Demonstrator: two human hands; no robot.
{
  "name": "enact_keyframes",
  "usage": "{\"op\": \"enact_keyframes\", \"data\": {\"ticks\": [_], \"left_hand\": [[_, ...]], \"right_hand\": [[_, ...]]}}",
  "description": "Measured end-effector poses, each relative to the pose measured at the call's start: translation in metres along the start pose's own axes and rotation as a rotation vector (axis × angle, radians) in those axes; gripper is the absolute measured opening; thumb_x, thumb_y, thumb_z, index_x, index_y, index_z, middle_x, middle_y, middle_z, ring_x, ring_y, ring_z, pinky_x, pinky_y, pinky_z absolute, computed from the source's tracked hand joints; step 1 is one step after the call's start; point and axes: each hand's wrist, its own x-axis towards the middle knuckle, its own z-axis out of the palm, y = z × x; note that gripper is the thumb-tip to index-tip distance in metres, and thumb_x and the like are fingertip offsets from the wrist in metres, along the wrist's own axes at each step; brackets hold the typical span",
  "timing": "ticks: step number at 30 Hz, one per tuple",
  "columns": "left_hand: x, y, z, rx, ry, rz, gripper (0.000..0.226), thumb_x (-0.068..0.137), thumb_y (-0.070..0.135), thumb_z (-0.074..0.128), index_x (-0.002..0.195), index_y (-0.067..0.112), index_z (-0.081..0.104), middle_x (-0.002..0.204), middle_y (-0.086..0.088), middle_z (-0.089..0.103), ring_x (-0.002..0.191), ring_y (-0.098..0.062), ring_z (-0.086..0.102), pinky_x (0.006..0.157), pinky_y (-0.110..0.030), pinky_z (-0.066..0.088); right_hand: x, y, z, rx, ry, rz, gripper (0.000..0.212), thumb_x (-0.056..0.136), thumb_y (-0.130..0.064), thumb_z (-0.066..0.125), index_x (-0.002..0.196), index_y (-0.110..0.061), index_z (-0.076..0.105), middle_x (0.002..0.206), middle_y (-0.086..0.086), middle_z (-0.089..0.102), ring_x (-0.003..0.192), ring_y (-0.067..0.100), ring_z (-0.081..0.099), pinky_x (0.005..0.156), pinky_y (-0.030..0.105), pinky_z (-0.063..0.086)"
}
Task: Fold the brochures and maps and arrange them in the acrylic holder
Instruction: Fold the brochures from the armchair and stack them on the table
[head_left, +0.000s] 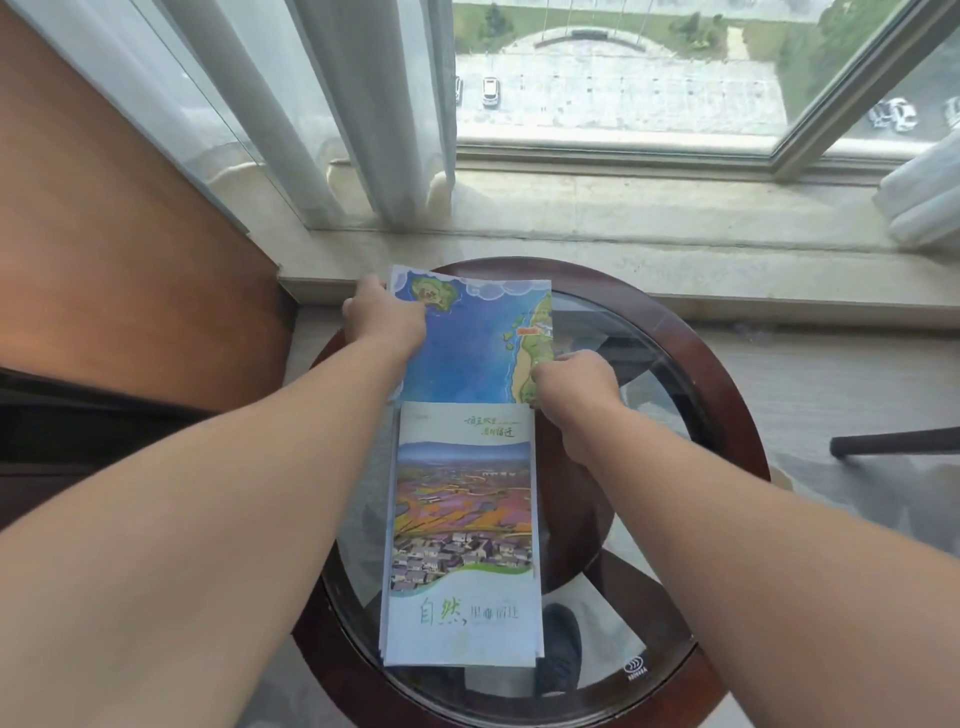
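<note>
Perhaps hotel room: curtains (363, 104), glass table (724, 415).

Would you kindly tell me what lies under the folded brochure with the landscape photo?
Under the folded landscape-photo brochure, edges of more stacked paper sheets peek out at its left side, all on the round glass tabletop. Their printed faces are covered, so their number is unclear.

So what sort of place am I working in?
Likely an upper-floor hotel room or lounge: a round glass-topped table beside a window with sheer curtains, a car park far below, and tourist brochures laid out.
</note>
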Motion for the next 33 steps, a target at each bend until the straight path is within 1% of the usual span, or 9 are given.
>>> {"op": "enact_keyframes", "data": {"ticks": [3,7,12,16,19,22,26,30,33], "left_hand": [[-0.014,0.018,-0.014,-0.346,-0.002,0.150,0.010,0.091,0.012,0.050,0.096,0.021,0.051,0.090,0.002,0.062,0.092,-0.025,0.066,0.072,-0.041,0.059],[-0.032,0.044,-0.053,-0.567,-0.062,0.276,0.021,0.090,0.006,0.052,0.090,0.027,0.054,0.089,0.001,0.067,0.073,-0.013,0.069,0.052,-0.026,0.056],[-0.069,0.013,-0.092,-0.712,-0.211,0.054,0.022,0.089,-0.001,0.052,0.094,0.019,0.058,0.099,-0.016,0.068,0.082,-0.029,0.066,0.077,-0.056,0.057],[-0.118,-0.050,-0.090,-0.587,-0.176,-0.129,0.024,0.086,0.005,0.053,0.095,0.026,0.057,0.105,-0.016,0.069,0.083,-0.031,0.069,0.077,-0.060,0.056],[-0.147,-0.092,-0.086,-0.526,-0.106,-0.142,0.038,0.078,0.011,0.061,0.105,0.039,0.056,0.105,-0.001,0.067,0.088,-0.018,0.069,0.075,-0.043,0.059],[-0.170,-0.125,-0.083,-0.373,-0.080,-0.150,0.011,0.075,0.029,0.069,0.081,0.025,0.061,0.080,0.001,0.068,0.062,-0.010,0.062,0.057,-0.029,0.048],[-0.184,-0.151,-0.067,0.120,-0.095,-0.078,0.046,0.082,0.048,0.062,0.056,0.015,0.042,0.056,0.000,0.048,0.056,-0.022,0.045,0.053,-0.032,0.033],[-0.188,-0.153,-0.060,0.533,-0.179,-0.068,0.047,0.080,0.064,0.050,0.087,0.019,0.062,0.100,-0.005,0.057,0.097,-0.028,0.055,0.072,-0.034,0.042],[-0.187,-0.151,-0.055,0.714,-0.179,-0.037,0.063,0.073,0.064,0.055,0.118,0.021,0.051,0.121,-0.005,0.048,0.114,-0.028,0.046,0.088,-0.039,0.040]], "right_hand": [[-0.003,-0.010,-0.004,0.080,0.025,-0.061,0.023,0.087,-0.018,0.054,0.109,-0.017,0.058,0.121,0.009,0.057,0.075,0.020,0.058,0.051,0.026,0.035],[-0.020,-0.027,-0.022,0.235,0.061,-0.175,0.018,0.088,-0.023,0.058,0.103,-0.025,0.047,0.088,-0.004,0.058,0.067,0.009,0.053,0.050,0.028,0.038],[-0.061,-0.009,-0.040,0.126,0.026,-0.271,0.017,0.089,-0.027,0.059,0.105,-0.025,0.057,0.092,-0.009,0.062,0.081,0.009,0.061,0.063,0.031,0.047],[-0.094,0.045,-0.035,-0.045,-0.069,-0.223,0.006,0.089,-0.024,0.058,0.085,-0.025,0.062,0.083,-0.009,0.066,0.077,0.013,0.064,0.068,0.036,0.051],[-0.097,0.060,-0.033,-0.175,-0.079,-0.257,0.008,0.091,-0.023,0.056,0.086,-0.026,0.061,0.079,-0.009,0.064,0.071,0.014,0.061,0.063,0.034,0.047],[-0.084,0.049,-0.032,-0.355,-0.074,-0.354,0.016,0.089,-0.019,0.052,0.097,-0.028,0.063,0.091,-0.006,0.068,0.080,0.020,0.060,0.059,0.028,0.040],[-0.069,0.034,-0.016,-0.580,-0.063,-0.488,0.031,0.090,-0.015,0.050,0.113,-0.029,0.066,0.116,0.005,0.061,0.103,0.028,0.057,0.071,0.030,0.043],[-0.068,0.038,0.001,-0.634,-0.092,-0.556,0.038,0.091,-0.012,0.050,0.126,-0.022,0.060,0.124,0.009,0.052,0.117,0.030,0.050,0.092,0.036,0.043],[-0.075,0.050,0.002,-0.572,-0.113,-0.607,0.047,0.090,-0.016,0.057,0.136,-0.021,0.051,0.137,0.006,0.042,0.126,0.027,0.043,0.103,0.035,0.039]]}}
